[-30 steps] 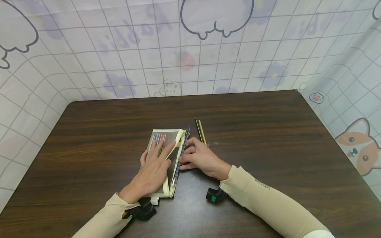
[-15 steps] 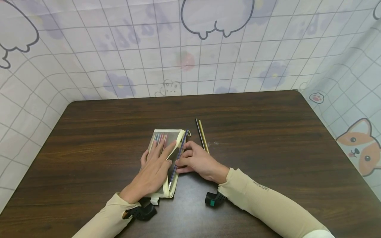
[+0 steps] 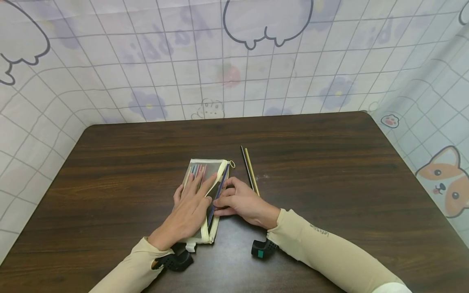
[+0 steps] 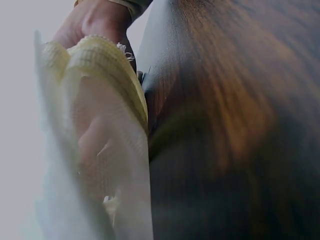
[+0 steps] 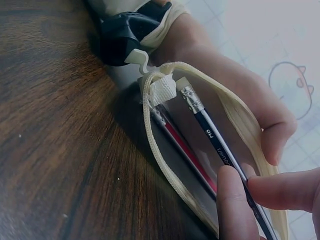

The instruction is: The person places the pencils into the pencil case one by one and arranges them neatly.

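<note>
A cream-edged, see-through mesh pencil case (image 3: pixel 211 166) lies on the table, its zip opening gaping on the right side. Across its top my left hand (image 3: pixel 187 209) rests with fingers spread, the thumb at the opening's edge. Between thumb and fingers, my right hand (image 3: pixel 247 203) pinches a dark blue pencil (image 3: pixel 220 187). In the right wrist view, this pencil (image 5: pixel 212 135) lies within the opening, its white eraser end near the zip's end. A red pencil (image 5: pixel 182 150) is inside the case. Several coloured pencils (image 3: pixel 199 167) show through the mesh beyond my left fingers.
A black pencil (image 3: pixel 246 165) and a gold one (image 3: pixel 251 169) lie side by side beyond my right hand, their near ends hidden by it. The dark wooden table (image 3: pixel 329 162) meets a patterned white cloth (image 3: pixel 293 81) at the back and sides.
My right hand has moved left and slightly nearer with the blue pencil, bringing it from the case's right edge down into the opening. My left hand has hardly moved.
</note>
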A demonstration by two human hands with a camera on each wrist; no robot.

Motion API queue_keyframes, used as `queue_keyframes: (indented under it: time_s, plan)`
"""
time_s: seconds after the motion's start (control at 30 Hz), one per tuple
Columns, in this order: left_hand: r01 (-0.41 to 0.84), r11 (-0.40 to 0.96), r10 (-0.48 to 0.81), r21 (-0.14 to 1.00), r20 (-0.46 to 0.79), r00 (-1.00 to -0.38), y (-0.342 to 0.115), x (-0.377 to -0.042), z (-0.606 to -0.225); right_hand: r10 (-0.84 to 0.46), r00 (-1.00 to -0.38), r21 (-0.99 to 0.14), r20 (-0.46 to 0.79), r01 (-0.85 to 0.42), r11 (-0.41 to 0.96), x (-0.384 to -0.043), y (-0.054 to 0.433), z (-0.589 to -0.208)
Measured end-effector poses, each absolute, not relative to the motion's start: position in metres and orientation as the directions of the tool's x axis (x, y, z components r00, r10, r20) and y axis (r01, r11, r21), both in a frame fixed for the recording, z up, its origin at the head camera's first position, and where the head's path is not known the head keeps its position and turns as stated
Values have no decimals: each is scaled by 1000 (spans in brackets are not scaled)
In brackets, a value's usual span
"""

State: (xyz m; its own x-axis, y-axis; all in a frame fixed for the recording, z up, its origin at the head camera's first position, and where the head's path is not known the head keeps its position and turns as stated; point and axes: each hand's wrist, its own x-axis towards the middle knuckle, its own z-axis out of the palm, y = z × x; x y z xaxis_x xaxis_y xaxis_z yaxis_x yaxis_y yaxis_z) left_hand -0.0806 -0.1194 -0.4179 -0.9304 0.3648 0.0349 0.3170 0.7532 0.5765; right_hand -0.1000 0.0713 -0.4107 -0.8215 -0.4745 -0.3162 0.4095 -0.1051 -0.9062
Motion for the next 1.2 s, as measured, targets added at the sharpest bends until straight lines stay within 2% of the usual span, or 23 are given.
queue_keyframes:
  time_s: [1.2]
  plan:
    - [317, 762, 358, 565, 41, -933, -118, -80, -418, -480, -829, -946, -286, 325, 1, -99, 66, -414]
